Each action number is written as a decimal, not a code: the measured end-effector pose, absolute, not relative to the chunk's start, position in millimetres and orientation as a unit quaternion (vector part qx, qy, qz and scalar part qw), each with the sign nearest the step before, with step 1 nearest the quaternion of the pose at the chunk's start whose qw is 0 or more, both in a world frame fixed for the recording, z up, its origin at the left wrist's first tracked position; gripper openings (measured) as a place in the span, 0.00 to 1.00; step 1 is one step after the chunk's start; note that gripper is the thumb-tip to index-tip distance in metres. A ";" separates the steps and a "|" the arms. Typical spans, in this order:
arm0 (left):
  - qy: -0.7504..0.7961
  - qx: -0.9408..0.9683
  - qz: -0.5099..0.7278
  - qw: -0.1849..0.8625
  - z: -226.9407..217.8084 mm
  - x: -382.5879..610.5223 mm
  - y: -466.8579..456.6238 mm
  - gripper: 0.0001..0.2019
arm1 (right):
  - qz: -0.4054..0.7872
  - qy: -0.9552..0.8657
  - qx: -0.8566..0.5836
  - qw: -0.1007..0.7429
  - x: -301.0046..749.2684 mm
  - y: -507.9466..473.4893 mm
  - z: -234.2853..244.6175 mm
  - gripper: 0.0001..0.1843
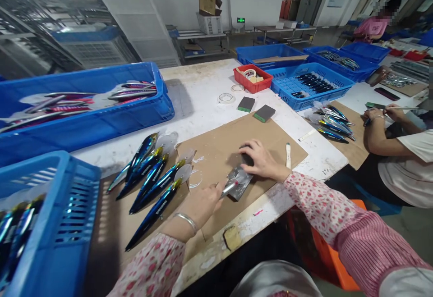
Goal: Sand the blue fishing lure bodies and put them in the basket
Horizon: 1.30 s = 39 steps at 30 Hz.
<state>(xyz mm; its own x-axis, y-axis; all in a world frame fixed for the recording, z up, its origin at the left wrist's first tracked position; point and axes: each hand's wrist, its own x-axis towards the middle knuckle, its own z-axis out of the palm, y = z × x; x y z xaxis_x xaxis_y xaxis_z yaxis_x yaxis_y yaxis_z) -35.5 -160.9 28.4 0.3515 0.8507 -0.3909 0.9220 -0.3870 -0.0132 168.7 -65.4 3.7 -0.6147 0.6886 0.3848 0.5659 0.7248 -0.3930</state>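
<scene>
My left hand [203, 202] is closed around a silvery fishing lure [230, 188], whose tip lies on a grey sanding sheet [241, 182]. My right hand [260, 159] presses down on the far end of that sheet, fingers curled over a dark block beneath them. Both rest on a brown cardboard mat [219, 148]. Just left of my left hand lies a row of several blue-green lures [152, 177] with clear lips.
Blue crates [84, 121] with more lures stand at left. Two green-black sanding blocks [264, 113], tape rolls [226, 98] and a red tray [253, 79] lie farther back. A co-worker's hands [375, 116] work on a lure at right, beside more lures [333, 123].
</scene>
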 end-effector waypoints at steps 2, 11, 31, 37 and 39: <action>0.542 0.816 -0.171 0.107 27.6 -35.8 -160.2 0.24 | 0.111 -0.886 -0.368 0.258 167.6 -66.8 4.1 0.22; 0.575 0.796 -0.167 0.090 30.0 -24.4 -171.3 0.23 | 0.085 -0.861 -0.410 0.289 167.6 -65.7 4.3 0.20; 0.701 0.699 -0.069 0.118 10.0 20.5 -208.1 0.31 | 0.007 -0.824 -0.501 0.265 133.4 -84.0 17.7 0.19; 0.702 0.701 -0.050 0.115 6.9 19.7 -208.7 0.31 | 0.015 -0.807 -0.513 0.292 143.0 -80.4 11.6 0.19; 0.708 0.694 -0.032 0.123 6.6 19.1 -210.9 0.30 | 0.017 -0.770 -0.553 0.318 152.1 -67.2 15.5 0.19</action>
<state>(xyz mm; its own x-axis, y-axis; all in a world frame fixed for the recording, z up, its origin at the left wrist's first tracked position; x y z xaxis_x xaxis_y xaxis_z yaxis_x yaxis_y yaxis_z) 19.1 -210.9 6.6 -0.0055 0.9758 -0.2186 0.9915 0.0337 0.1253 152.1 -67.2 15.5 -0.1869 0.8621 0.4711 0.8405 0.3886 -0.3777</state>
